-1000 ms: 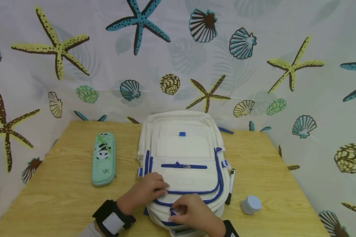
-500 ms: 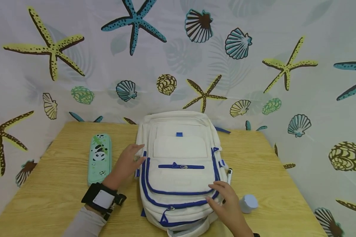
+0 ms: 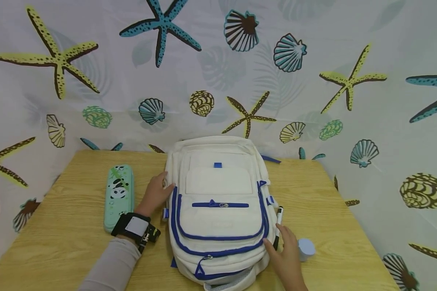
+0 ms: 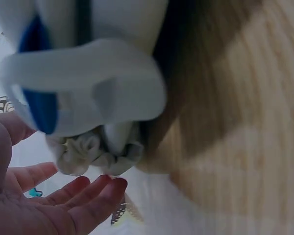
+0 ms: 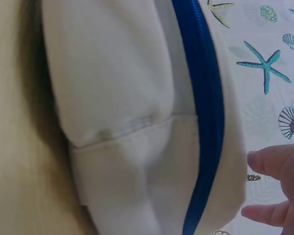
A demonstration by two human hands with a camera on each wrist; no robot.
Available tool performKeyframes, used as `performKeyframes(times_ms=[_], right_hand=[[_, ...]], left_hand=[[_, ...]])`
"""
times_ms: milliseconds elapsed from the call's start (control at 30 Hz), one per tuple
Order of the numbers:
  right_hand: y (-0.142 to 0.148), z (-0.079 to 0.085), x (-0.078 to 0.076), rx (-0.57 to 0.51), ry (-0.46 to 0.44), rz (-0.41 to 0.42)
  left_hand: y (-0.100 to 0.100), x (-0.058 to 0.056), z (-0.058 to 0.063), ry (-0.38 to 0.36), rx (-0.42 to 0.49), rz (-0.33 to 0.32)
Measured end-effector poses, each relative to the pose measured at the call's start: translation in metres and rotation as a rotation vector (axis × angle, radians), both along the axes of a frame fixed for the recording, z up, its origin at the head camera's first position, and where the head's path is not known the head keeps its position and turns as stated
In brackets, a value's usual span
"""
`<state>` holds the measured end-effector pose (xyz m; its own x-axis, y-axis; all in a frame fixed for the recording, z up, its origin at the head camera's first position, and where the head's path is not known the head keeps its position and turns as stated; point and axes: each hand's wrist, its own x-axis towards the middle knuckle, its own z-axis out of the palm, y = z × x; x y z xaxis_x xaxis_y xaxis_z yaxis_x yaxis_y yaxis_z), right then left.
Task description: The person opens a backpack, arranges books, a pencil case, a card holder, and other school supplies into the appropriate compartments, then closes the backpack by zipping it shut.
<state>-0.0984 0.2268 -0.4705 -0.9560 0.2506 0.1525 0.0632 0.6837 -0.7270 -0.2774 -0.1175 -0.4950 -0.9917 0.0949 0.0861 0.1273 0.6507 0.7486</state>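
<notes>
A white backpack (image 3: 218, 182) with blue zips lies front side up on the wooden table. My left hand (image 3: 155, 195) is at its left side, fingers spread and loosely bent around the edge. In the left wrist view these fingertips (image 4: 118, 187) reach the gathered side fabric (image 4: 83, 155) beneath a pale strap loop (image 4: 108, 93). Beside the lower right edge is my right hand (image 3: 285, 254), thumb and fingers apart. The right wrist view shows its fingertips (image 5: 251, 210) close to the bag's side, near a blue zip (image 5: 208, 112). Neither hand grips anything.
A mint-green panda pencil case (image 3: 119, 198) lies left of the bag. On the right are a black-and-white marker (image 3: 279, 216) along the bag's side and a small pale-blue round container (image 3: 306, 247). A seashell-print cloth (image 3: 189, 72) hangs behind the table (image 3: 324, 202).
My hands have left the bag's lower front zip and moved apart, the left up to the left side, the right to the lower right edge. The zip pull hangs free.
</notes>
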Motion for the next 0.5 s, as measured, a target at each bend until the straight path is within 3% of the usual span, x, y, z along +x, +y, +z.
performKeyframes(times_ms=[233,500], right_hand=[[-0.002,-0.006,0.004,-0.170,-0.144,-0.032],[-0.004,-0.013,0.004,-0.315,-0.163,-0.041]], left_hand=[[-0.001,-0.001,-0.007,-0.056,0.067,0.027],[0.001,-0.004,-0.013,-0.077,0.078,0.013]])
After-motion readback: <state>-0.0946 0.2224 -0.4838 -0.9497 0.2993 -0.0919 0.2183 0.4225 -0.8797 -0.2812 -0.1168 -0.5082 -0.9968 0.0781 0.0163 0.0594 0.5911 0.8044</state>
